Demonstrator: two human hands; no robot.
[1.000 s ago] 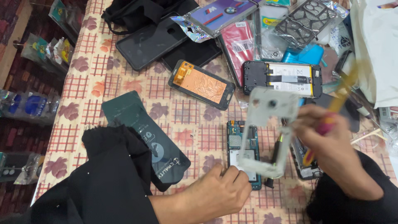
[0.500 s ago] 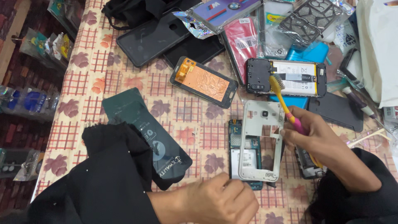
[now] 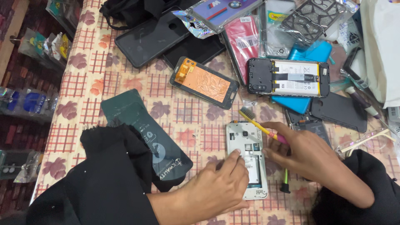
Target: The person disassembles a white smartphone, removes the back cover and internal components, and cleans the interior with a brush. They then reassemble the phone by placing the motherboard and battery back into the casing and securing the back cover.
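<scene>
While white phone frame (image 3: 246, 160) lay flat near table's (image 3: 125, 75) front edge, no longer lifted as a second before, left hand (image 3: 216, 187) pressed fingertips on its left rim, pinching nothing. Right hand (image 3: 310, 156), brought down beside frame, gripped yellow toothbrush (image 3: 260, 125), bristles past frame's top edge. Green-handled screwdriver (image 3: 285, 181) lay just right. Opened dark phone (image 3: 287, 78) sat toward far right corner.

Loose black sleeves on both arms; left hand (image 3: 216, 189), right hand (image 3: 310, 152) bare.
</scene>
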